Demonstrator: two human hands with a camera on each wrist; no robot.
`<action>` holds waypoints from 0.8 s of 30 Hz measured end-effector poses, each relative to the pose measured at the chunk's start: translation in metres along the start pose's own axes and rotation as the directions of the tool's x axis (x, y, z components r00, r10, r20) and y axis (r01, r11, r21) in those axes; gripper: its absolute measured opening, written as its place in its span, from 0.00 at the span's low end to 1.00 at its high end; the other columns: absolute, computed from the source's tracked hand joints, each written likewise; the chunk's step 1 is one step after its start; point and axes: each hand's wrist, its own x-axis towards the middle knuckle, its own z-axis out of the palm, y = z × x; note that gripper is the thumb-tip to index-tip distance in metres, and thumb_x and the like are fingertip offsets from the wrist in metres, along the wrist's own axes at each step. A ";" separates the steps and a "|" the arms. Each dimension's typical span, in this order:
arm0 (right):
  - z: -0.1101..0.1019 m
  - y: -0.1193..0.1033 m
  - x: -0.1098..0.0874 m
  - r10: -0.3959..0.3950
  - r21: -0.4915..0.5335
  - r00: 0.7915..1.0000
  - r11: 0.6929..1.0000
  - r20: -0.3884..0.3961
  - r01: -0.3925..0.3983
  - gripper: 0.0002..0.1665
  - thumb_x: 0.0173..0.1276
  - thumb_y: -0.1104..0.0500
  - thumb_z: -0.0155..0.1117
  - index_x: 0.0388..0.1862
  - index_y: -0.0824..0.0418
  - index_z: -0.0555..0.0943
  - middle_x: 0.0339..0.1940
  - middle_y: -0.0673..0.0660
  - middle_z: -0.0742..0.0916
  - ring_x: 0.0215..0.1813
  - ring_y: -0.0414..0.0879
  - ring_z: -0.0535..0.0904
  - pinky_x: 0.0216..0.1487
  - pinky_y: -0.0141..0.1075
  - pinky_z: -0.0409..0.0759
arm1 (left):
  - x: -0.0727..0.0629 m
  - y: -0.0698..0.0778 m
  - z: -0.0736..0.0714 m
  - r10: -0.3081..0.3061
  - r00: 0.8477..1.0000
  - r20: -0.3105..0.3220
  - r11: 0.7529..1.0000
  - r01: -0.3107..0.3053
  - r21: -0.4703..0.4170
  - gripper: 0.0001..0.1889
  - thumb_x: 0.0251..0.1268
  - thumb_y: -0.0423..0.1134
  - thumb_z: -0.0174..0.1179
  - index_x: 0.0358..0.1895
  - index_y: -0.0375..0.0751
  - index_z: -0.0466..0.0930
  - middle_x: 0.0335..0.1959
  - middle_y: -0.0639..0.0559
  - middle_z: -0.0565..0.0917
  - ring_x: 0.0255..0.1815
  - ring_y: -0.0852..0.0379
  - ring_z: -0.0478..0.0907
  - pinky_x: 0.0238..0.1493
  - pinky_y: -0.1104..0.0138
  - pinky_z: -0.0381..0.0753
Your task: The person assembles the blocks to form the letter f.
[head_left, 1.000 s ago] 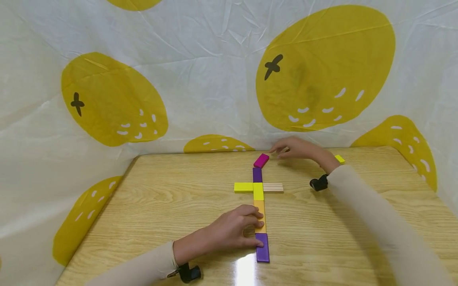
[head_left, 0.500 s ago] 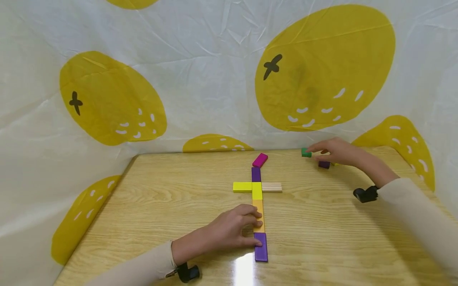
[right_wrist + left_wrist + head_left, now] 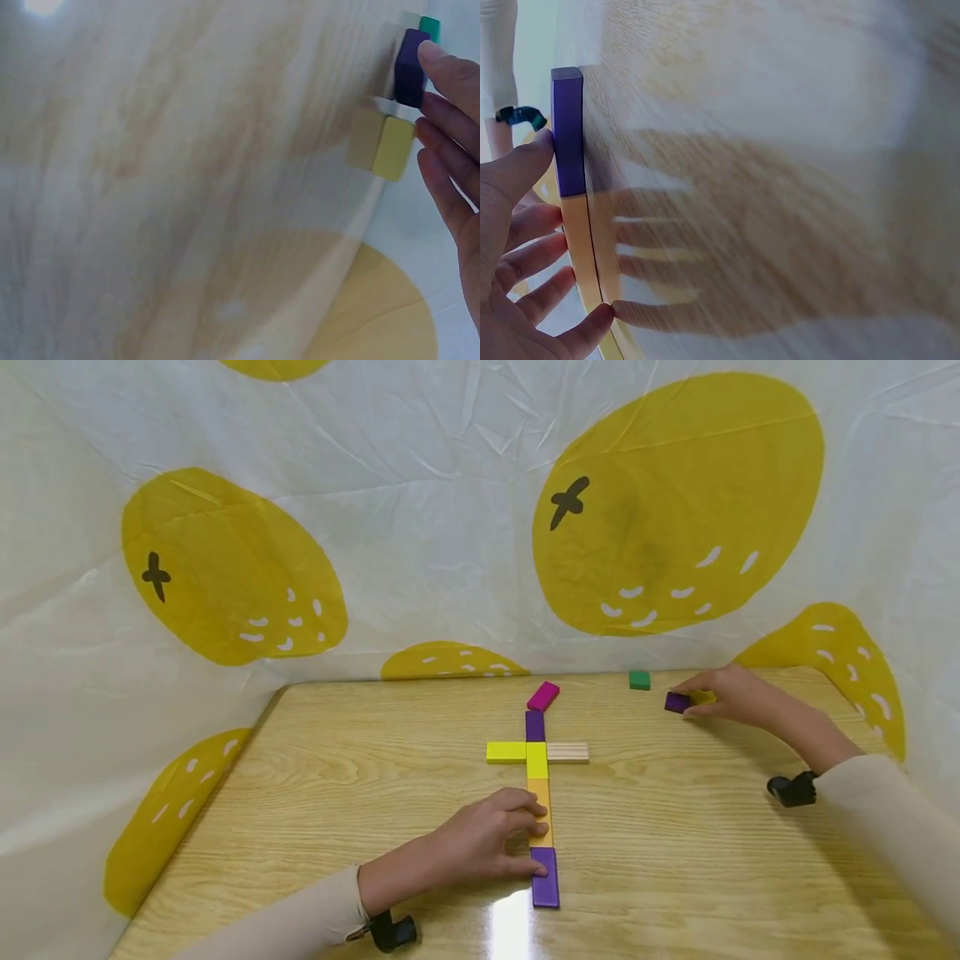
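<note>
My left hand rests its spread fingertips on the orange blocks and its thumb on the purple block at the near end of a straight row. Farther up the row come a yellow block, a dark purple block and a tilted magenta block. A second yellow block and a bare wood block extend sideways like arms. At the back right, my right hand pinches a loose dark purple block between thumb and fingers; the right wrist view shows the thumb on this block.
Close by the right hand lie a green block and a yellow block, partly hidden by the fingers in the head view. A white cloth with yellow fruit prints hangs behind the wooden table.
My right hand has moved right from beside the magenta block, past the green block, to the loose dark purple block, and now pinches it. The left hand stays on the row.
</note>
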 end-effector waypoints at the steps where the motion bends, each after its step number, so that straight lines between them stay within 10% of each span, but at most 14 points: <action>1: 0.001 0.000 0.000 0.015 0.004 1.000 1.000 0.008 -0.015 0.23 0.58 0.59 0.80 0.51 0.65 0.88 0.44 0.60 0.91 0.41 0.52 0.87 0.42 0.48 0.86 | 0.000 0.000 0.000 0.001 1.000 -0.001 1.000 -0.001 -0.001 0.26 0.61 0.60 0.70 0.54 0.46 0.87 0.62 0.55 0.79 0.67 0.59 0.73 0.67 0.70 0.73; 24: 0.016 0.032 0.002 0.192 0.292 0.971 0.929 0.140 -0.226 0.28 0.61 0.47 0.78 0.59 0.52 0.86 0.59 0.63 0.86 0.63 0.65 0.78 0.62 0.62 0.75 | 0.000 -0.001 0.003 0.009 1.000 -0.001 1.000 -0.009 0.013 0.26 0.61 0.61 0.70 0.54 0.47 0.87 0.62 0.56 0.79 0.67 0.60 0.72 0.67 0.70 0.73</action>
